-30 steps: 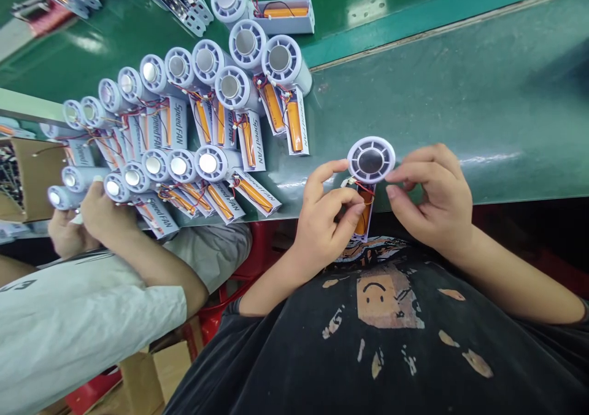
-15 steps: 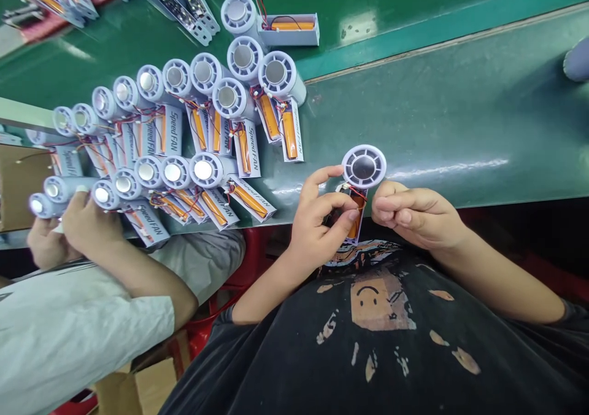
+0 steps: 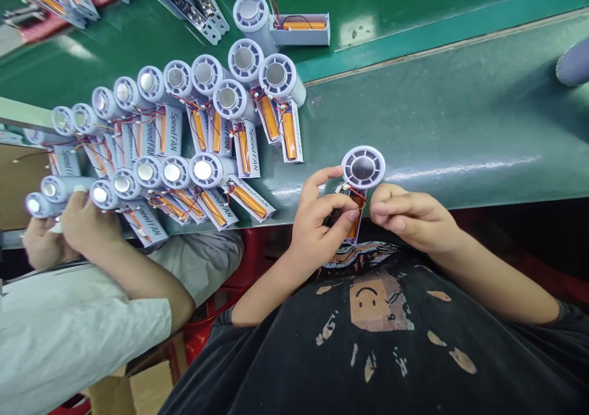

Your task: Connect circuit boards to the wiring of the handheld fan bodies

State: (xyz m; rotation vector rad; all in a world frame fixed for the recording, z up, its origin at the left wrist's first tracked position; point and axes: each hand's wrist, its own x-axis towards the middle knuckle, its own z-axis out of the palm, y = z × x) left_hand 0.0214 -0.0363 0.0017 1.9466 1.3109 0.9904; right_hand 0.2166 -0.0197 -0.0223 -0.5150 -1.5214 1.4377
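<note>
A handheld fan with a round slotted head stands at the near edge of the bench in front of me. Its opened handle holds an orange battery, and red wires with a white connector show below the head. My left hand grips the handle, thumb and fingers around it, one finger reaching to the head's rim. Just right of the fan, my right hand is closed, its thumb pressed to bent fingers. Whatever those fingertips may hold is hidden.
Rows of fans with open handles, batteries and wires fill the bench's left side. One more fan and circuit boards lie further back. A co-worker's hands work at the left. A grey-violet cylinder is at the right edge.
Both of my hands and the fan between them stay almost in place. Fans and boards on the back bench appear slightly further right, and the cylinder slightly further left.
</note>
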